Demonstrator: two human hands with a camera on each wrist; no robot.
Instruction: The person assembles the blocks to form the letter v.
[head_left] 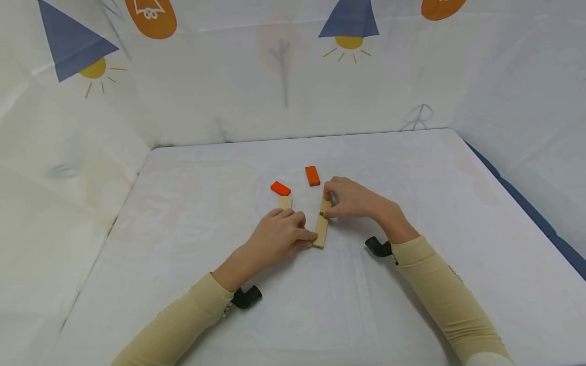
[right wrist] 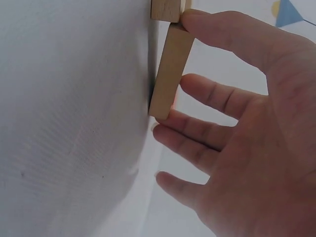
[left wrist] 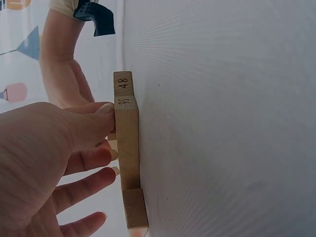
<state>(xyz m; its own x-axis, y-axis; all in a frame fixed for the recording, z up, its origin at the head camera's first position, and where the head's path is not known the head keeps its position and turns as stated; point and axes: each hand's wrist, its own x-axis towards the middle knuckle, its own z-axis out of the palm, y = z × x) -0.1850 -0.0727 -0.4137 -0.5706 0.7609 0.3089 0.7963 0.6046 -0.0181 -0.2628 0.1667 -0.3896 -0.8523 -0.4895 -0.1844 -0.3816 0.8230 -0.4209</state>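
Observation:
Pale wooden blocks stand end to end in two rows on the white table. My left hand (head_left: 273, 236) rests over the left row and the near end, its index fingertip at the near block (head_left: 321, 233) of the right row. In the left wrist view, the thumb touches a block (left wrist: 128, 148) numbered 95, with a block end (left wrist: 123, 83) marked 48 behind it. My right hand (head_left: 354, 201) pinches the far block (right wrist: 171, 71) of the right row, thumb at its near end and fingers at its far end. The left row's far block (head_left: 286, 202) shows beyond my left knuckles.
Two orange-red blocks, one at the left row's far end (head_left: 280, 188) and one farther back (head_left: 313, 176), lie on the white table (head_left: 206, 173). A black wrist device (head_left: 247, 297) shows beneath each sleeve. White printed sheeting (head_left: 229, 86) hangs behind the table.

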